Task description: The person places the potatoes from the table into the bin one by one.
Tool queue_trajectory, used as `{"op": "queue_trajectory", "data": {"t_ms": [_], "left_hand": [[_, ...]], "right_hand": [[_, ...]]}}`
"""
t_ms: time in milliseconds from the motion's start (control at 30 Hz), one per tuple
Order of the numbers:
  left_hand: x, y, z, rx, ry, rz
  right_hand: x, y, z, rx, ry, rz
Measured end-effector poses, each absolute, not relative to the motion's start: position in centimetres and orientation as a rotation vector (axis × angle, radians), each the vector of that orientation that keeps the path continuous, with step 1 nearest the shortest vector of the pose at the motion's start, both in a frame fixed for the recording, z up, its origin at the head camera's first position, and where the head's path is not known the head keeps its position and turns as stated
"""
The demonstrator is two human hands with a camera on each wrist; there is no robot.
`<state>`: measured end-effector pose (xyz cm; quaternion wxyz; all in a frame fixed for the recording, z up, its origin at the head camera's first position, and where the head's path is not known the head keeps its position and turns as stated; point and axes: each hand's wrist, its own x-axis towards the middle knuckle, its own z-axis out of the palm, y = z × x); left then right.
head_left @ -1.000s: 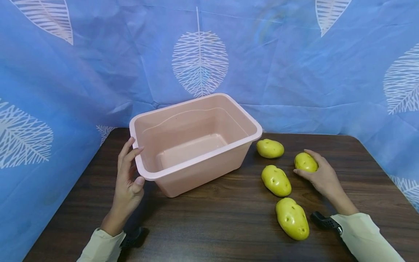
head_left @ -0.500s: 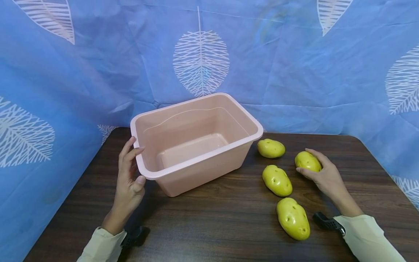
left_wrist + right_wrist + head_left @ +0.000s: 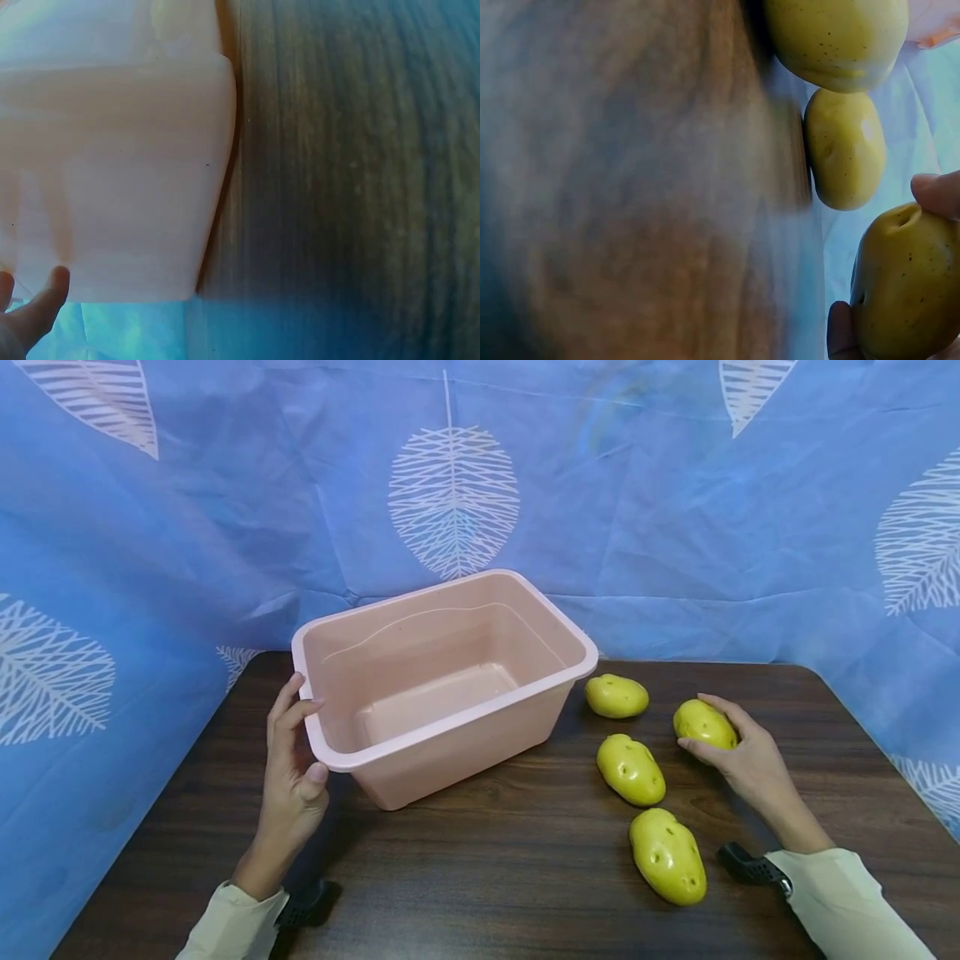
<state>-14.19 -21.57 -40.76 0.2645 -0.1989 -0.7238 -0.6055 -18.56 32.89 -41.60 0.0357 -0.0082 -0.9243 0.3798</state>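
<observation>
1. Near potato [image 3: 667,857], 4 o'clock of tub [image 3: 465,747]: loose on table [image 3: 487,885]. Could roll if the right sleeve [image 3: 847,893] swings in low.
2. Left hand [image 3: 291,789]: fingers bent over tub's 9 o'clock rim, thumb at 8. One-ended hold, so an uneven pull would probably spin the tub.
3. Middle potato [image 3: 632,770], between 3 and 4 o'clock of tub: lies between right hand [image 3: 750,760] and tub, likely to get bumped on a low pass.
4. Right hand: thumb and finger round held potato [image 3: 703,725], 3 o'clock of tub, past the middle one. Skin looks slick; a hard squeeze might squirt it toward 10.
5. Far potato [image 3: 617,696], 3 o'clock, just beside tub. Tub turning clockwise could shove it.
6. Hard to see: both sleeves run out of frame.
7. Left wrist view is hazy; fingers cut off at its 8 o'clock edge, so grip force unclear.
8. Right wrist view crops held potato at 4 o'clock. Can't tell if it's off the table; remaining fingers mostly hidden.
9. Tub's outer back wall hidden.
</observation>
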Motion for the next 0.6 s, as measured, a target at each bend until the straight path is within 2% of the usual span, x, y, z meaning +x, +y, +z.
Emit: {"op": "queue_trajectory", "data": {"t_ms": [600], "left_hand": [[-14.1, -21.4, -40.7, -0.467, -1.983, -1.668]], "right_hand": [[-18.3, 32.7, -40.3, 0.056, -2.788, 1.156]]}}
